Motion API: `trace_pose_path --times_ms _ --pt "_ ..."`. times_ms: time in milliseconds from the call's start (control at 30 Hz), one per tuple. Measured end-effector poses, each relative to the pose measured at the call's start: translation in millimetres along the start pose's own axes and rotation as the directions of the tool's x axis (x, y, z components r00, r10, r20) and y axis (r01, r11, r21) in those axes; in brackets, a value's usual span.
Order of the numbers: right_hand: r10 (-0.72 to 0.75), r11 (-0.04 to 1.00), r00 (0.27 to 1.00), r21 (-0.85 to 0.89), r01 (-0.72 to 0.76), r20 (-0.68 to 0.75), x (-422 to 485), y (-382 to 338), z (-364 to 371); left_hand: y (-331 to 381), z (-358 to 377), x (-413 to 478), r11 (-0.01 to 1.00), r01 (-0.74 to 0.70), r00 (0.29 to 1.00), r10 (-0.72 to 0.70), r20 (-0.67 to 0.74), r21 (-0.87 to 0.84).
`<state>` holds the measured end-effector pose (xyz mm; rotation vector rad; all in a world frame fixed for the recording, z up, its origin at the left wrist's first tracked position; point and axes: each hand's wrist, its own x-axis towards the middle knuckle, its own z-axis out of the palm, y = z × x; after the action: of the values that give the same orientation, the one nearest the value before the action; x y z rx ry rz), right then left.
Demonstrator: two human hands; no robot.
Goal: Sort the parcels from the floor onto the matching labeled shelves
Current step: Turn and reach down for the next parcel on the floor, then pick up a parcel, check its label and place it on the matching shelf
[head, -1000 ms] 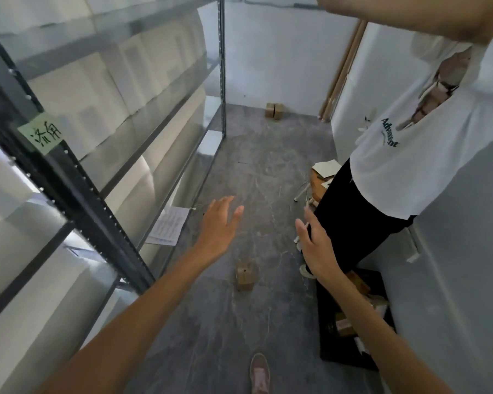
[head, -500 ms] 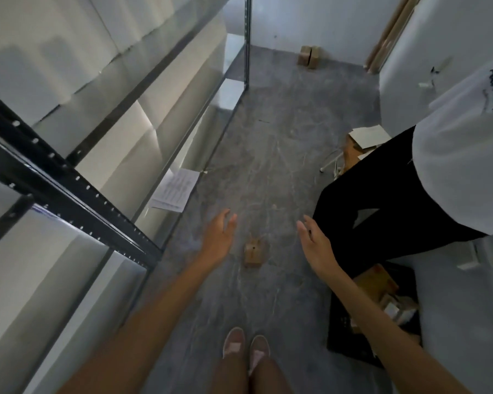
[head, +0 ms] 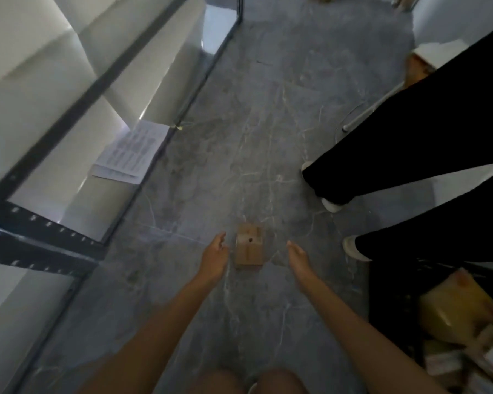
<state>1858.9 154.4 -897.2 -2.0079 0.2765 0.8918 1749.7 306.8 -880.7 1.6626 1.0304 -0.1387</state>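
Parcel [head: 249, 245] of brown cardboard stands on the grey floor [head: 268, 123], between the two hands and touching neither of them. Left hand [head: 214, 260] and right hand [head: 299, 260] both have straight fingers and hold nothing. The pale label on top of the parcel is too blurred to read. A printed sheet [head: 130, 153] lies on the low level of the dark metal rack [head: 40, 241]; its lines are also not readable.

The left forearm [head: 168, 317] and right forearm [head: 347, 317] are pointing forward and down, converging slightly. The left hand [head: 214, 258] is facing palm inward, fingers straight and together. The right hand [head: 297, 258] is mirroring it (fingers relaxed, nothing held). Both hands are hovering level, a gap separating them. Bare knees [head: 221, 381] are showing at the lower edge
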Motion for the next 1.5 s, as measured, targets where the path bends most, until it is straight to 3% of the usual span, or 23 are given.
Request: trace_pose_path --times_ms 233,433,667,900,1100,1267,1500 --pt "0.037 0.999 0.992 0.024 -0.04 0.124 172 69 89 -98 90 165 0.98 0.177 0.972 -0.159 0.175 -0.093" --pt "0.017 0.999 0.973 0.038 -0.027 0.232 188 82 111 -123 116 172 0.915 0.291 0.951 -0.245 0.19 -0.279" --pt "-0.032 0.995 0.966 0.098 0.007 0.256 56 -16 51 -8 28 56 0.872 0.251 0.963 -0.178 0.204 -0.421" --pt "-0.087 0.991 0.953 0.127 0.052 0.29 -129 -158 -28 143 -85 -97 0.889 0.112 0.993 -0.084 0.083 -0.444" --pt "-0.332 0.941 0.918 0.144 0.307 0.215 -283 -304 -80 288 -179 -212 0.887 -0.146 0.989 0.13 -0.067 -0.438" --pt "-0.461 0.884 0.862 0.186 0.428 0.21 -403 -417 -118 397 -261 -301 0.843 -0.314 0.949 0.274 -0.154 -0.436" --pt "-0.637 0.77 0.74 0.166 0.615 0.215 -533 -509 -150 482 -343 -406 0.771 -0.475 0.88 0.412 -0.235 -0.424"
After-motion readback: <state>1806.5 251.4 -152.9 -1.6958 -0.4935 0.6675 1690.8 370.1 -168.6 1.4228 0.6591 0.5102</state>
